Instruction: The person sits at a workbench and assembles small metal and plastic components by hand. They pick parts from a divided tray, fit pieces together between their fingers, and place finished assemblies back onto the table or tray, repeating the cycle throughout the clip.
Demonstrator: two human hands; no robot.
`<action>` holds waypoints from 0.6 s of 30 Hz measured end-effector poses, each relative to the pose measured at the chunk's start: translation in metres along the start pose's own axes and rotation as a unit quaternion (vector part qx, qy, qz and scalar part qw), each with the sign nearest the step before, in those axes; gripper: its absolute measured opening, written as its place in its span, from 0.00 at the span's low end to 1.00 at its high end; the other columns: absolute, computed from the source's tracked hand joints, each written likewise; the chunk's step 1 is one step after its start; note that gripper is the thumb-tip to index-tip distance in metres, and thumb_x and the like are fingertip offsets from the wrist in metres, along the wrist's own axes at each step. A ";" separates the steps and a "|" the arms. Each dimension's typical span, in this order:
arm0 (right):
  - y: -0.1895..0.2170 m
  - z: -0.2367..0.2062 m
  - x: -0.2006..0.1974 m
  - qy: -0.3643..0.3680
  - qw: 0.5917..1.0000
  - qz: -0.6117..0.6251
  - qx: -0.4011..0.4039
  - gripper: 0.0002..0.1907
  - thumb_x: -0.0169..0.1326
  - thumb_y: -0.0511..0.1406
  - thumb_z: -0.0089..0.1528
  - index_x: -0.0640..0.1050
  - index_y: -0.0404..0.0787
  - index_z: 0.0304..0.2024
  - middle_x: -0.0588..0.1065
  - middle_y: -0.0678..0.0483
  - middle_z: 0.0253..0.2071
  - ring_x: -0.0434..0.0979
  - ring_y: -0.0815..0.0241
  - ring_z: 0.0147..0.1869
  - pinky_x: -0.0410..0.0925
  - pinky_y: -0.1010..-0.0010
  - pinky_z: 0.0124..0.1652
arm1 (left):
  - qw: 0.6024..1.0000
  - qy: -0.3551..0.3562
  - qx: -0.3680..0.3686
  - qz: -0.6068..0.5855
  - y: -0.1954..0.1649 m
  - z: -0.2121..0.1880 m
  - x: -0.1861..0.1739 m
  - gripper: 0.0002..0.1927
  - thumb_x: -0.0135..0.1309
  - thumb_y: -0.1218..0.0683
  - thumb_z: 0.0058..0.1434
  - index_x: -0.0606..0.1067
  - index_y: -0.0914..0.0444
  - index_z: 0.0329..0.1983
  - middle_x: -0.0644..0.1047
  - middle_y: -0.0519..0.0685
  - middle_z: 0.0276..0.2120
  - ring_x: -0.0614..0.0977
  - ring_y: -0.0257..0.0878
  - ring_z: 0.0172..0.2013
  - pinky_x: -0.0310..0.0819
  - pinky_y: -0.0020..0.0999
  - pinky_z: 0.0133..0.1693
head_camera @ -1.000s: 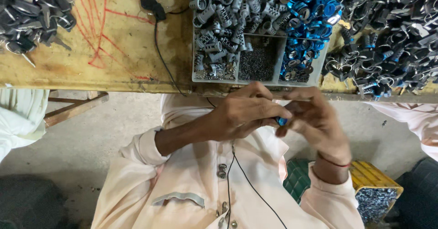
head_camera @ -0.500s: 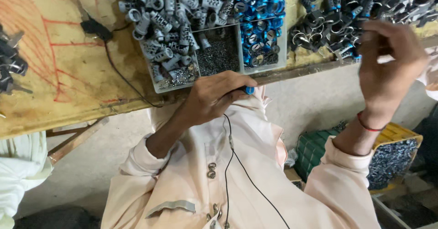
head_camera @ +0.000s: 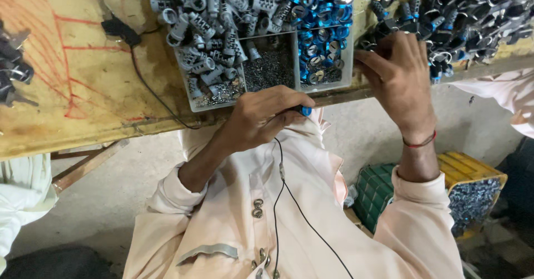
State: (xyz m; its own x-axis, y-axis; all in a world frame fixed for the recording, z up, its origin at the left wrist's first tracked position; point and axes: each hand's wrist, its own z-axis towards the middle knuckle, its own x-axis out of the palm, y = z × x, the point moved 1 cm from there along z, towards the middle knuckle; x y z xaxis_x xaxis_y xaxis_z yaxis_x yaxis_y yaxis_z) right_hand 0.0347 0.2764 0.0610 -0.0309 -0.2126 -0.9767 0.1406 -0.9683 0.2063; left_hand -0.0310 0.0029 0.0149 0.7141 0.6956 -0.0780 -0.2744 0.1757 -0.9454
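My left hand (head_camera: 261,118) is closed around a small part with a blue ring (head_camera: 305,110), held just below the table's front edge. My right hand (head_camera: 397,73) reaches up onto the table and rests its fingers among a pile of dark metal parts (head_camera: 456,18) at the right. Whether it grips one I cannot tell. A grey divided tray (head_camera: 267,68) sits between the hands, with grey metal sleeves (head_camera: 206,34) on the left, small dark screws (head_camera: 270,65) in the middle and blue rings (head_camera: 320,29) on the right.
The wooden table (head_camera: 72,90) carries red marks and a black cable (head_camera: 144,84). More dark parts (head_camera: 14,68) lie at its far left. A thin black cord (head_camera: 289,201) runs down my shirt. On the floor stand a green crate (head_camera: 378,190) and a yellow crate (head_camera: 473,190) of parts.
My hands came apart. The right hand went from the left hand up to the dark parts pile and has lowered onto it; the left keeps the blue-ringed part.
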 end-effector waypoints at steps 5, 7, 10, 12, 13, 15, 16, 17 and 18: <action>-0.051 -0.034 0.002 -0.132 0.906 0.390 0.096 0.10 0.56 0.37 0.76 0.73 0.36 0.49 0.75 0.50 0.53 0.74 0.56 0.56 0.68 0.67 0.57 | 0.999 -0.020 -0.007 -0.036 0.002 0.003 0.006 0.13 0.62 0.62 0.67 0.76 0.63 0.54 0.80 0.49 0.45 0.86 0.43 0.43 0.82 0.34 0.44; -0.065 -0.042 0.006 -0.211 0.798 0.556 0.098 0.13 0.52 0.41 0.79 0.71 0.37 0.51 0.76 0.54 0.41 0.75 0.60 0.44 0.69 0.69 0.50 | 0.998 -0.021 -0.006 -0.052 0.003 0.005 0.012 0.14 0.60 0.61 0.69 0.74 0.62 0.56 0.80 0.49 0.48 0.86 0.42 0.43 0.83 0.33 0.44; -0.064 -0.052 0.004 -0.250 0.751 0.597 0.131 0.15 0.50 0.42 0.79 0.71 0.35 0.53 0.72 0.58 0.31 0.70 0.66 0.32 0.67 0.74 0.35 | 0.999 -0.032 0.014 -0.002 0.003 0.012 0.028 0.15 0.59 0.61 0.70 0.72 0.62 0.58 0.80 0.48 0.49 0.86 0.42 0.45 0.83 0.34 0.46; -0.050 -0.057 -0.002 -0.216 0.825 0.494 0.173 0.13 0.49 0.39 0.78 0.70 0.36 0.57 0.72 0.56 0.35 0.70 0.68 0.30 0.65 0.79 0.30 | 0.996 -0.040 0.042 0.066 0.003 0.019 0.039 0.16 0.59 0.61 0.70 0.72 0.63 0.59 0.80 0.48 0.51 0.85 0.43 0.47 0.82 0.34 0.48; -0.041 -0.056 -0.004 -0.180 0.864 0.440 0.169 0.12 0.49 0.37 0.78 0.69 0.36 0.59 0.73 0.54 0.37 0.71 0.68 0.30 0.64 0.79 0.30 | 0.991 -0.045 0.060 0.107 0.003 0.024 0.044 0.17 0.58 0.62 0.69 0.71 0.64 0.59 0.79 0.49 0.52 0.84 0.43 0.48 0.81 0.33 0.48; -0.023 -0.050 -0.006 -0.103 0.922 0.350 0.131 0.11 0.49 0.32 0.78 0.67 0.34 0.60 0.74 0.50 0.40 0.70 0.65 0.30 0.63 0.77 0.30 | 0.979 -0.045 0.089 0.175 0.004 0.033 0.052 0.18 0.57 0.63 0.67 0.71 0.66 0.60 0.79 0.50 0.51 0.82 0.44 0.48 0.81 0.34 0.48; -0.015 -0.047 -0.008 -0.078 0.940 0.314 0.106 0.11 0.50 0.30 0.77 0.67 0.33 0.60 0.75 0.48 0.41 0.72 0.63 0.31 0.64 0.75 0.31 | 0.974 -0.040 0.099 0.201 0.004 0.037 0.056 0.19 0.57 0.63 0.67 0.71 0.67 0.60 0.79 0.51 0.50 0.82 0.44 0.47 0.80 0.36 0.48; -0.007 -0.043 -0.010 -0.056 0.956 0.278 0.079 0.12 0.51 0.28 0.77 0.66 0.32 0.61 0.76 0.46 0.42 0.73 0.61 0.32 0.66 0.73 0.32 | 0.967 -0.034 0.110 0.226 0.005 0.040 0.059 0.20 0.57 0.62 0.66 0.71 0.69 0.61 0.79 0.52 0.49 0.81 0.45 0.47 0.80 0.37 0.48; -0.001 -0.039 -0.013 -0.051 0.968 0.240 0.058 0.13 0.52 0.26 0.77 0.66 0.32 0.61 0.78 0.45 0.43 0.76 0.60 0.34 0.68 0.72 0.33 | 0.968 -0.037 0.111 0.220 0.006 0.040 0.059 0.19 0.57 0.62 0.66 0.71 0.69 0.60 0.79 0.53 0.49 0.81 0.45 0.47 0.79 0.37 0.48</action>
State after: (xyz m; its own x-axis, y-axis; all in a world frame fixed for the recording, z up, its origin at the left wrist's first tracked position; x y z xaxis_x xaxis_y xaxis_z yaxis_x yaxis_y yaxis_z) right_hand 0.0730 0.2853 0.0711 -0.0882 -0.6470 -0.7574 0.0508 -0.7623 0.6452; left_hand -0.0160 0.0727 0.0173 0.4509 0.7833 -0.4279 -0.6791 -0.0102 -0.7340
